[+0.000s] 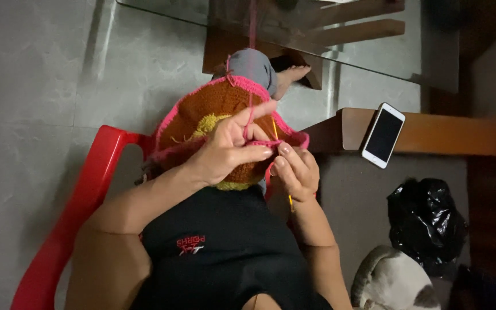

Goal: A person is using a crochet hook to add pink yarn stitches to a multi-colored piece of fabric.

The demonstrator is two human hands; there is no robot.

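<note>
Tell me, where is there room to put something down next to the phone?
The wooden ledge is bare to the right of the phone. The grey floor left of the red chair is open too. It is crowded in the lap, where both hands work the crochet piece, and near the black bag.

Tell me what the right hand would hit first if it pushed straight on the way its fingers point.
Likely the left hand: the right hand points up-left, fingertips almost touching it over the brown crocheted piece with pink edging. Depth is unclear.
</note>
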